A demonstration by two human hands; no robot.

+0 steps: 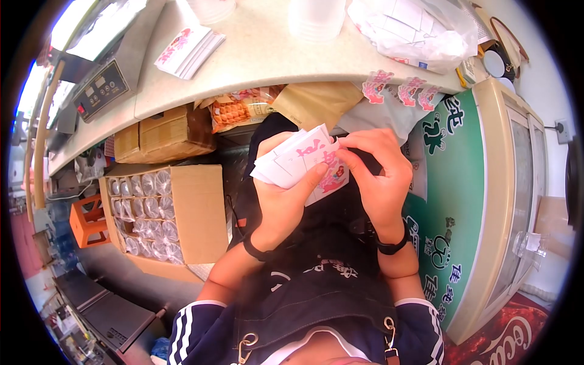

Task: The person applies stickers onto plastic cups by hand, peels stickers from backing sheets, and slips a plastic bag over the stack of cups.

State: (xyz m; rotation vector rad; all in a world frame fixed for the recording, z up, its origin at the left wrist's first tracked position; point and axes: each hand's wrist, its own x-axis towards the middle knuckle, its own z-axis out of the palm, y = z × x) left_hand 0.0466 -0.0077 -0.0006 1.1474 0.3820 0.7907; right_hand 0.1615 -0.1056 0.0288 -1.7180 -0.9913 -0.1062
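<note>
My left hand is closed around a small stack of white sheets with pink print, its thumb pressed across the front. My right hand pinches thumb and forefinger together at the right edge of the pink-printed top sheet; whether a sticker is lifting there I cannot make out. Beyond the hands, pink cut-out stickers hang along the counter's front edge. Another pile of white sheets with pink print lies on the counter.
At the counter's back stand clear plastic cups and a plastic bag of papers. To the left are a carton of wrapped cups, a closed cardboard box and an orange stool. A green-sided cabinet stands close on the right.
</note>
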